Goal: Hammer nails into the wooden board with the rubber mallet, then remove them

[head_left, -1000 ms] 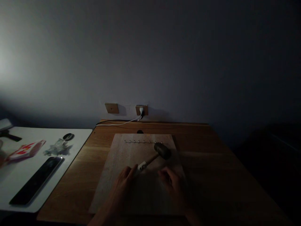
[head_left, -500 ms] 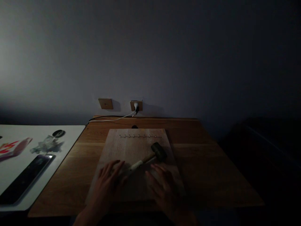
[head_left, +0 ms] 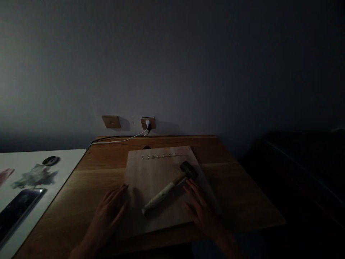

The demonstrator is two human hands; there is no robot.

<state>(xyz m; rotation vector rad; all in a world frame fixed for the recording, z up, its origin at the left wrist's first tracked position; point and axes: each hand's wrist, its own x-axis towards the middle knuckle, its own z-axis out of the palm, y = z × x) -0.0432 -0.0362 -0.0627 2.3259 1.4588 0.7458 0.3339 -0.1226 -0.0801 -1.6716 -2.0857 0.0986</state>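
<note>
Mallet [head_left: 165, 191] with a dark, blunt head and a wooden handle, white along most of its length, lies flat on a pale wooden board [head_left: 151, 172], between the two hands and closer to the right one. Its head points away from the person, just past the right hand's fingertips, and the butt of the handle points back toward the gap between the hands.

The right hand [head_left: 201, 208] rests spread, fingers apart, on the right side of the board, its fingertips just beside the mallet's neck (whether they actually touch it, the dim light hides). The left hand [head_left: 106, 219] is also spread and pinches nothing, its fingertips at the board's left edge, well left of the handle.

Ahead of both hands, near the board's far edge, runs a row of small metal pins [head_left: 164, 156]. The board sits on a wooden desk [head_left: 237, 190]. Farther ahead of the hands, a wall socket [head_left: 148, 123] holds a white plug, and a white cable [head_left: 118, 140] trails left along the desk's back edge. Left of the left hand, a white tabletop [head_left: 67, 162] bears a smartphone [head_left: 18, 212], crumpled foil [head_left: 33, 177] and a round dark object [head_left: 51, 160].
</note>
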